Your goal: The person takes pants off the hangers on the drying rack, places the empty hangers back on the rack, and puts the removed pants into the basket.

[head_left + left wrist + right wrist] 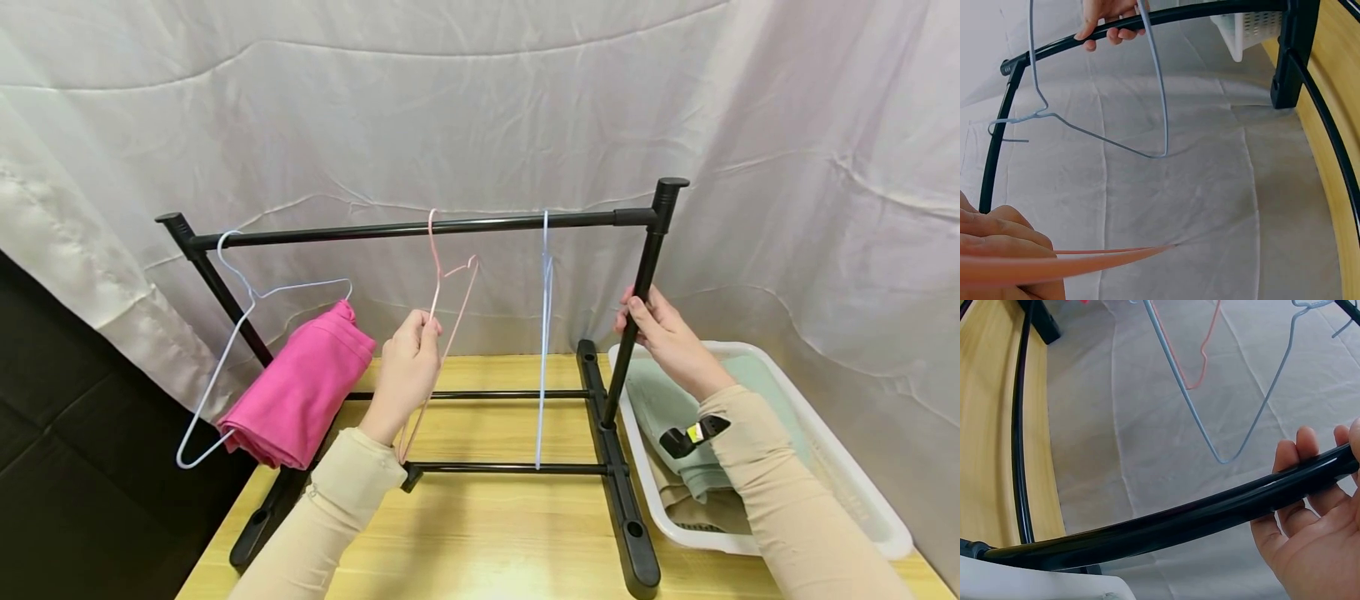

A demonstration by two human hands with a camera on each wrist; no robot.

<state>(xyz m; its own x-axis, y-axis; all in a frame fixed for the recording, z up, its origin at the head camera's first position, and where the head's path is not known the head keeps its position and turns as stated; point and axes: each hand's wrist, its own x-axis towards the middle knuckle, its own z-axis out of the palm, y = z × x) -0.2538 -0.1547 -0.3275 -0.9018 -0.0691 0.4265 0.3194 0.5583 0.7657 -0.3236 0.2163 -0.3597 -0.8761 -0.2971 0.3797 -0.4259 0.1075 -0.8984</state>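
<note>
My left hand (411,362) pinches the side wire of a pink wire hanger (437,292), hooked on the black rack's top bar (337,232). Nothing hangs on this hanger. My right hand (667,337) grips the rack's right upright post (647,267); the right wrist view shows its fingers (1307,440) curled round the black tube (1166,534). Left of the pink hanger, a folded bright pink cloth (303,387) hangs over a light blue hanger (238,325). Between my hands hangs a bare light blue hanger (545,333), seen edge-on in the head view.
A white plastic basket (836,462) stands right of the rack, holding folded pale green cloth (660,400) and brown cloth (708,515). The rack's feet (633,533) stand on a wooden table (480,542). A pale curtain (450,125) hangs behind it.
</note>
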